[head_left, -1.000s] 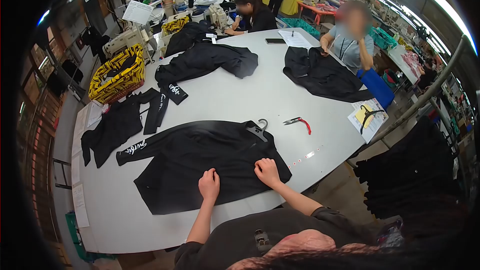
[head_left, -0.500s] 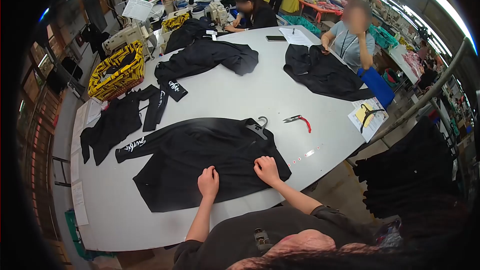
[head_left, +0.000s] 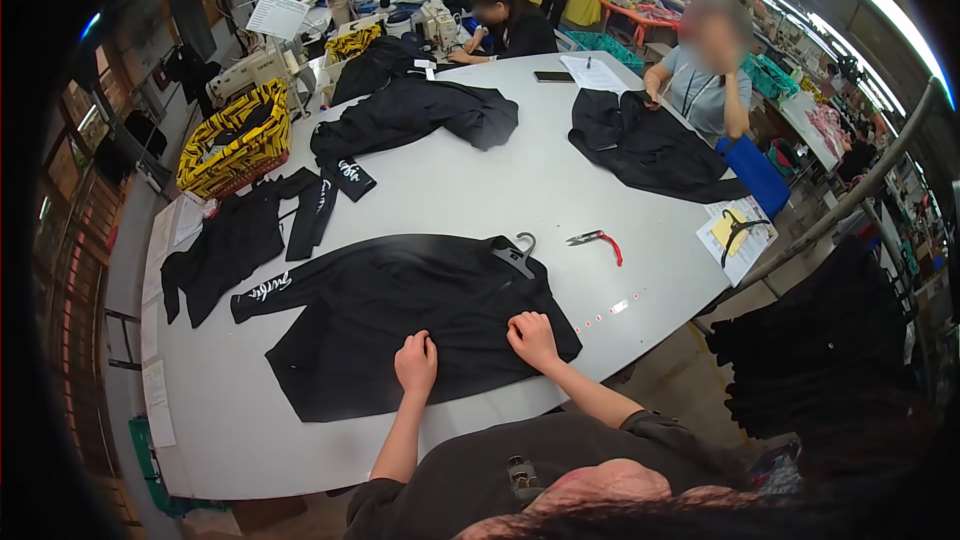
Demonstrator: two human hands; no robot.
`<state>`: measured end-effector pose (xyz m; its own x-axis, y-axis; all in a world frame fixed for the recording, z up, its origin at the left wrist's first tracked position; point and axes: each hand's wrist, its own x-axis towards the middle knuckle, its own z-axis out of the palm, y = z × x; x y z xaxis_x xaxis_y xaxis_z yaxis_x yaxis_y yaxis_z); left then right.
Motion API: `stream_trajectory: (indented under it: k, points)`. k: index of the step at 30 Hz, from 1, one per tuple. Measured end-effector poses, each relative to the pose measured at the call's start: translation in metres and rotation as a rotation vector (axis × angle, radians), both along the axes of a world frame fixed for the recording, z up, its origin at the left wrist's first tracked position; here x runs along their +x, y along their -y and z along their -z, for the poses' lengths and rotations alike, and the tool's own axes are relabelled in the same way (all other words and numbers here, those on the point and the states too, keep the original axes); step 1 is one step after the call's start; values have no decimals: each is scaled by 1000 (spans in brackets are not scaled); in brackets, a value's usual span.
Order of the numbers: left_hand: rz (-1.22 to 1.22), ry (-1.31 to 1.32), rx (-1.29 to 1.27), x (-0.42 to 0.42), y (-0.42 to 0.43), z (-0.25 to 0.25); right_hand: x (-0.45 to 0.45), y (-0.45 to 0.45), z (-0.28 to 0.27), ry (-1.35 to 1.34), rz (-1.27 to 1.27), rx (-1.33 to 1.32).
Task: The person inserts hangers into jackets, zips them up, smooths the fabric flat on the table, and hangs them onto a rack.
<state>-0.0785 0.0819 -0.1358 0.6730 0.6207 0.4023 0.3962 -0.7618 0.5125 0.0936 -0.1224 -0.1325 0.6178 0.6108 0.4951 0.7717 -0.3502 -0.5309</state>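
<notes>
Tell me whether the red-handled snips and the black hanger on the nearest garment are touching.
Apart. The head view shows bare tabletop between the red-handled snips and the hanger.

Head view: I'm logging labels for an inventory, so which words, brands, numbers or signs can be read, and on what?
"BROTHER", small, on the sewing machine.
White script on a sleeve of the nearest black garment: too stylised to read surely.
Script on the sleeves beyond: likewise.
Mark on the gray hanger: too small.
Print on the hanging sheet and table papers: too small.
</notes>
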Motion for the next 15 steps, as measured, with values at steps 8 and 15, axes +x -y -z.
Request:
stream_trajectory:
  k: [8,15]
  points:
    - [-2,6,17,-3,1,-2,0,1,2,3,-6,-4]
    - [-4,3,-2,-2,1,-1,0,1,3,6,-8,-11]
